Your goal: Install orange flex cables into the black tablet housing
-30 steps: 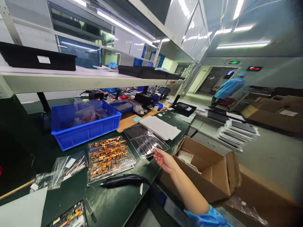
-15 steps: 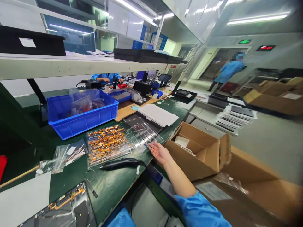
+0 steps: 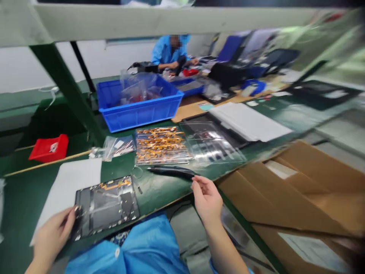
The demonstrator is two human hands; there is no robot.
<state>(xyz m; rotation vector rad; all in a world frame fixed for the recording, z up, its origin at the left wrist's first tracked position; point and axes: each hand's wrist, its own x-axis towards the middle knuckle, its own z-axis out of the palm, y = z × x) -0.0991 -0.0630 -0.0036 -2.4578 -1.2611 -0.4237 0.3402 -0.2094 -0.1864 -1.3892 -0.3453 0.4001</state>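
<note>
Grip, left hand [image 3: 53, 238]: closed on the left edge of a dark flat panel [image 3: 105, 205], thumb and fingers pinching it. The panel lies on a white sheet [image 3: 67, 190] and carries orange flex strips [image 3: 114, 185] along its top edge.

Grip, right hand [image 3: 207, 199]: thumb and fingers slightly apart, curled, holding nothing. It sits just beside the tip of a black handheld tool [image 3: 171, 172] lying on the green surface [image 3: 159, 190]; whether they touch cannot be told.

Containers, far to near:
- Blue plastic crate [image 3: 139, 114]: holds clear plastic bags [image 3: 137, 89] with red contents showing through.
- Clear plastic tray [image 3: 162, 146]: packed with rows of orange flex strips, just beyond the tool.
- Clear compartment tray [image 3: 212, 146]: dark items in its slots, resting on a black tray [image 3: 194, 118], beside a stack of white sheets [image 3: 248, 121].
- Clear zip bag [image 3: 118, 147]: small strips inside, left of the orange-strip tray.
- Cardboard box [image 3: 285, 186]: flaps open, white packing [image 3: 278, 169] inside, right of the right hand.

Co-worker [image 3: 171, 49]: seated at the far end, hands on the surface near a small blue tray [image 3: 188, 86].
</note>
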